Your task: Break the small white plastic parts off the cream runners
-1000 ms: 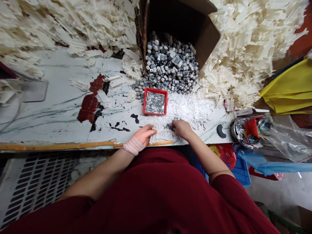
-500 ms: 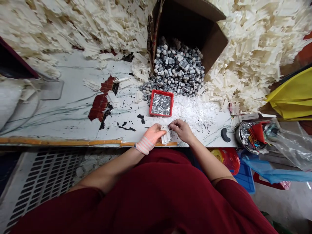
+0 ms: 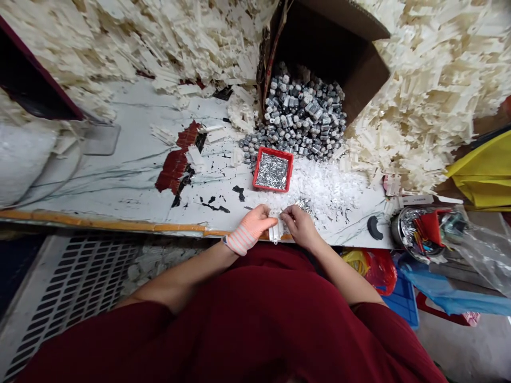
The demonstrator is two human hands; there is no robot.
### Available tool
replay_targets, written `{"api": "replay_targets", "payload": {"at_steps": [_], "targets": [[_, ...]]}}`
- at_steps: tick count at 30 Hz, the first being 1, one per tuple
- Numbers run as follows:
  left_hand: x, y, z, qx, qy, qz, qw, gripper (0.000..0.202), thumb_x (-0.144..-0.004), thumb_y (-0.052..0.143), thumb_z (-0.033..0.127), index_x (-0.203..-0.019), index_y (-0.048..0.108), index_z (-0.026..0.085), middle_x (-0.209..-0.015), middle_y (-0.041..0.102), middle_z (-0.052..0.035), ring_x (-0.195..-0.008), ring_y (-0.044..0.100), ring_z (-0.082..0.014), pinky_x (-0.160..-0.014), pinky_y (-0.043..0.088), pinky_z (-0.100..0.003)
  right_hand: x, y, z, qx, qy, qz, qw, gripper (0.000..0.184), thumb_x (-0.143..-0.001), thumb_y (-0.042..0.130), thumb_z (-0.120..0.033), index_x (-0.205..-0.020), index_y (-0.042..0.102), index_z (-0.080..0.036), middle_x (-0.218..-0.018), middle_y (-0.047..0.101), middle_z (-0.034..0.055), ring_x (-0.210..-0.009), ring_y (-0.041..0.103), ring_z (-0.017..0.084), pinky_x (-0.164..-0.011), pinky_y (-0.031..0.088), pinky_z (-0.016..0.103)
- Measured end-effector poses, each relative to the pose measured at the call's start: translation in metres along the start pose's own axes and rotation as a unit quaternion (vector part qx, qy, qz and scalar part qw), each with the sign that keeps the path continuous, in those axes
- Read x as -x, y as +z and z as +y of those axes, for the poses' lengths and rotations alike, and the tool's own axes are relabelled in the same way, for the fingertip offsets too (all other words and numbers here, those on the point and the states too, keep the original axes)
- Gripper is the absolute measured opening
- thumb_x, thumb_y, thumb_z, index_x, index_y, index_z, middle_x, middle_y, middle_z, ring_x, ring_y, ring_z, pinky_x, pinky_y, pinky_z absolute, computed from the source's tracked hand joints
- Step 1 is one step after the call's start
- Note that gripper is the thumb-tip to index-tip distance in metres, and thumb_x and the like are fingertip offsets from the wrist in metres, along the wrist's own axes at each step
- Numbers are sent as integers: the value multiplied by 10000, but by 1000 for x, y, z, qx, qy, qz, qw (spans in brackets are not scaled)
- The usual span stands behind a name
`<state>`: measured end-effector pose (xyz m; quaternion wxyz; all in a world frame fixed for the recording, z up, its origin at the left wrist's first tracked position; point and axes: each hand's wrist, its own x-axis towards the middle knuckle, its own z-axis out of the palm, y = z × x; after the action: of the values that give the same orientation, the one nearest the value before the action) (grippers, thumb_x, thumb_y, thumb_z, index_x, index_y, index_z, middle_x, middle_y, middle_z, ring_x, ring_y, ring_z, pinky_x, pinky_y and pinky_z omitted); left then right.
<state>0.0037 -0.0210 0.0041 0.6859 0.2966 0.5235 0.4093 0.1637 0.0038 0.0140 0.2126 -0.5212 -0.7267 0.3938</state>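
Observation:
My left hand (image 3: 250, 230), in an orange and white striped glove, is closed on a white plastic part (image 3: 275, 233) at the table's front edge. My bare right hand (image 3: 300, 225) is closed at the upper right of that part, thumb and finger pinched together. Whatever the right fingertips pinch is too small to make out. Just beyond the hands stands a red square tray (image 3: 255, 186) full of small silvery metal pins (image 3: 272, 171). Some loose pins (image 3: 303, 205) lie right behind my right hand.
Behind the tray, an opened cardboard box (image 3: 369, 80) spills grey and white cylindrical pieces (image 3: 305, 114). Cream plastic parts (image 3: 427, 90) are heaped on both sides. Small white bits (image 3: 329, 183) cover the table on the right, near a black curved piece (image 3: 374, 227) and a metal bowl (image 3: 395, 229).
The view has shifted, so the table things appear further right. My right hand has moved slightly closer to the white part, and the loose pins behind it now show.

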Motion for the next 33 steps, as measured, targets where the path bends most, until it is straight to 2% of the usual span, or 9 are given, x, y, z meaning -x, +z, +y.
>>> {"api": "replay_targets", "payload": {"at_steps": [7,13,16,20,22,26,28,33], "targets": [[4,-1,-4,39,-41,-52,997,283,-652,653,253,-787,412,190,-602,526,67,-553,571,-120,-515,489,-244,11,3,4,-38,26,-8,999,141,-882,448,-325,-821,491,-205,-686,581,-4,-639,562,142,-619,421,260],[2,-3,-10,41,-42,-58,997,295,-659,666,242,-791,408,190,-594,553,59,-538,582,-122,-506,502,-244,13,6,6,-46,51,-12,998,139,-886,434,-322,-803,464,-215,-647,581,-8,-607,569,145,-599,423,264],[1,-2,-10,49,-48,-54,996,292,-655,664,241,-795,413,189,-621,580,43,-571,604,-139,-534,524,-275,13,6,5,-67,65,-19,995,145,-891,422,-329,-804,456,-218,-612,575,-15,-578,567,147,-585,423,263],[1,-2,-9,31,-42,-49,997,279,-657,662,237,-783,418,190,-610,548,57,-564,590,-130,-547,516,-275,12,6,2,3,54,-11,998,116,-881,440,-308,-821,476,-216,-659,601,4,-618,580,158,-607,416,270],[2,-3,-10,8,-35,-45,998,268,-660,655,225,-776,416,193,-591,517,71,-541,564,-115,-537,492,-253,13,7,4,35,46,-15,998,102,-866,467,-298,-815,493,-214,-699,616,14,-649,583,160,-619,412,272],[2,-5,-13,-51,-11,-41,998,222,-669,617,206,-765,417,194,-579,486,78,-514,509,-93,-501,417,-213,14,10,16,-56,68,-57,994,143,-861,486,-337,-795,497,-210,-703,612,3,-660,592,148,-616,438,256],[2,-5,-14,-107,-7,-34,994,192,-668,595,194,-754,423,193,-561,458,81,-498,468,-88,-488,378,-210,16,14,20,-67,82,-62,992,157,-867,478,-347,-798,496,-208,-701,608,2,-654,590,147,-602,437,251],[2,-5,-12,-295,55,27,954,163,-638,595,171,-676,437,186,-561,419,69,-534,387,-86,-524,322,-220,17,22,19,101,69,-58,991,80,-869,487,-263,-837,520,-197,-766,637,37,-698,584,161,-636,400,263]]}}
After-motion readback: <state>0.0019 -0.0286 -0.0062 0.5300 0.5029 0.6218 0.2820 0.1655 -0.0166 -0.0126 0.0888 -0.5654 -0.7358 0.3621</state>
